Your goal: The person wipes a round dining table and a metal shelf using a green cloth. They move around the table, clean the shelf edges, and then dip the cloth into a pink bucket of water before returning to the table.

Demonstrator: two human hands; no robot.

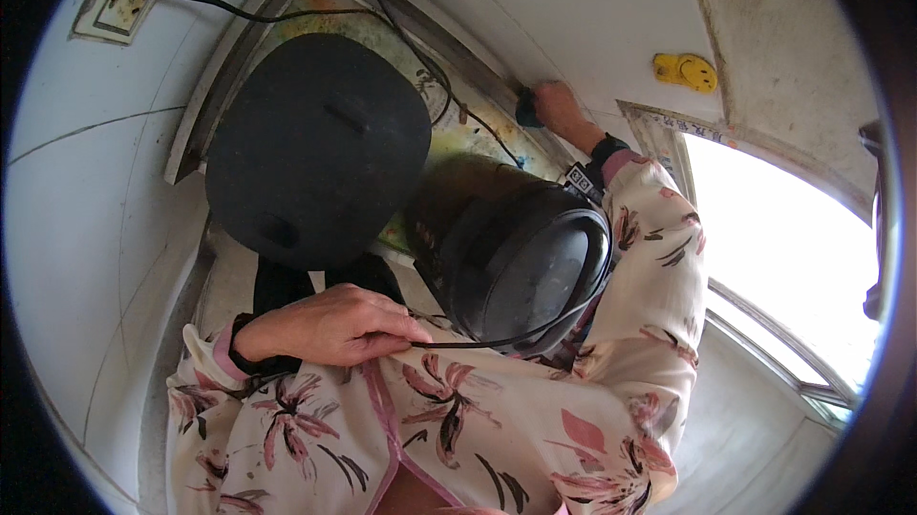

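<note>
My left hand (344,325) is low in front of my body and pinches a thin black cord (473,344) between thumb and fingers. The cord curves along the near side of a black appliance (544,271) with a glossy rounded lid, which appears tilted towards me. My right hand (562,108) reaches past this appliance to the far side. It grips a dark cloth (529,110) against the raised grey rim (473,63) of the counter, by the tiled wall. Most of the cloth is hidden in the fingers.
Left of the appliance stands a larger dark object (308,149) with a flat, rounded top. Cables (301,13) cross the stained, multicoloured countertop (494,124). Wall sockets (129,2) are at upper left. A yellow smiley-face holder (685,72) is on the wall, with a bright window (781,235) at right.
</note>
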